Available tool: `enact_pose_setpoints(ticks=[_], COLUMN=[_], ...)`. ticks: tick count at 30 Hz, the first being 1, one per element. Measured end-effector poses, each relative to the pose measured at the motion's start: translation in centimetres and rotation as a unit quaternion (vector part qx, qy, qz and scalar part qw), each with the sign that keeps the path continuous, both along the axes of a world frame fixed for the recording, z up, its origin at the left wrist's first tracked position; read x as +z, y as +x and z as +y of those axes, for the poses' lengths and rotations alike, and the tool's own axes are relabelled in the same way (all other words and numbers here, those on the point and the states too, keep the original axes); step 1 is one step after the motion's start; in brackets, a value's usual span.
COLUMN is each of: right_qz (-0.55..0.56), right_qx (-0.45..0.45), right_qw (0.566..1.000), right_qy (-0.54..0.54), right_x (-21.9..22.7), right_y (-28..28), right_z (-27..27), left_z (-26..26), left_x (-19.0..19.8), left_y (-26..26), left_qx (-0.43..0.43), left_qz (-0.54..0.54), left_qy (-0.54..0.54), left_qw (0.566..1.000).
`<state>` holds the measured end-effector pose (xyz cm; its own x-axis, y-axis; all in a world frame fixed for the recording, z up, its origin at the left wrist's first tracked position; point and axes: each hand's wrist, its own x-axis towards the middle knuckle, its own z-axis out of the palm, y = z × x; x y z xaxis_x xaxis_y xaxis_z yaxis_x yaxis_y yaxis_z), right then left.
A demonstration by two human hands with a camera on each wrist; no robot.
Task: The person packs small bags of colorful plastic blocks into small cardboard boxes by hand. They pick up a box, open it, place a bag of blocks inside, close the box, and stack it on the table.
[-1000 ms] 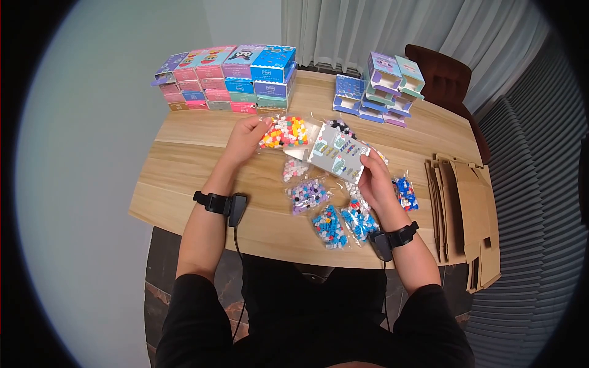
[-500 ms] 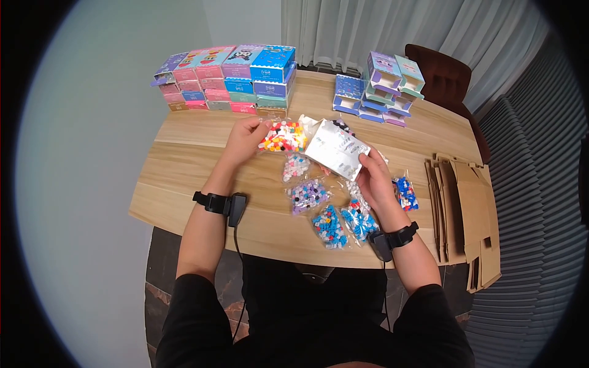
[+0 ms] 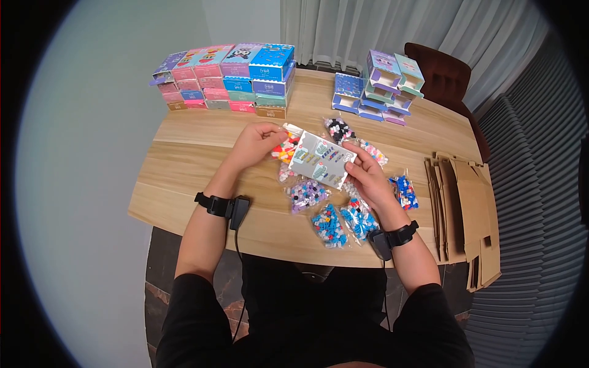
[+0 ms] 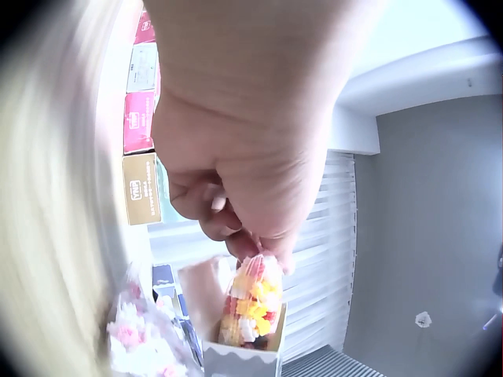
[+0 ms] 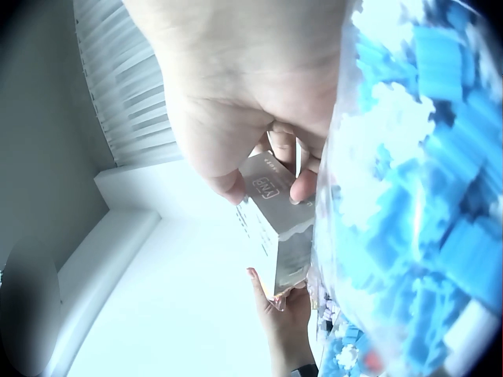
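Note:
My left hand pinches the top of a clear bag of red, yellow and white toy bricks. The left wrist view shows that bag partly inside the open end of a small grey box, whose flap stands up beside it. At the box's other end, my right hand grips the grey box, thumb on the printed face. Under and around it lie more bags of bricks: a purple and white one, two blue ones and a black and white one.
Stacked colourful boxes stand at the back left. Several open boxes are piled at the back right. Flattened brown cardboard lies along the right edge, near a bag of blue and red bricks.
The grey box has moved left over the bag, which now shows less outside it. Its printed face tilted into glare, then back. My left hand has shifted slightly right and down.

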<state>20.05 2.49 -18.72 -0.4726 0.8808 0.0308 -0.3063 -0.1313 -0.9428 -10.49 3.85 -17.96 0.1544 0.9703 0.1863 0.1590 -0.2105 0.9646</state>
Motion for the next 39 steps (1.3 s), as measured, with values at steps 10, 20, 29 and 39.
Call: enact_pose_setpoints(ticks=[10, 20, 29, 39], right_qz=[0.117, 0.167, 0.02, -0.001], right_qx=[0.014, 0.007, 0.017, 0.017], right_qw=[0.991, 0.986, 1.0, 1.0], right_qy=[-0.056, -0.019, -0.009, -0.005], right_x=[-0.8, -0.7, -0.4, -0.2], right_y=[0.9, 0.6, -0.2, -0.4], right_z=[0.8, 0.6, 0.2, 0.1], left_z=[1.0, 1.6, 0.7, 0.4], left_x=[-0.3, -2.0, -1.7, -1.2], left_y=[0.3, -1.4, 0.7, 1.7], left_qx=[0.077, -0.143, -0.206, -0.1], left_qz=[-0.255, -0.348, -0.36, -0.175], left_qy=[0.039, -0.068, -0.043, 0.023], left_qw=[0.963, 0.924, 0.909, 0.979])
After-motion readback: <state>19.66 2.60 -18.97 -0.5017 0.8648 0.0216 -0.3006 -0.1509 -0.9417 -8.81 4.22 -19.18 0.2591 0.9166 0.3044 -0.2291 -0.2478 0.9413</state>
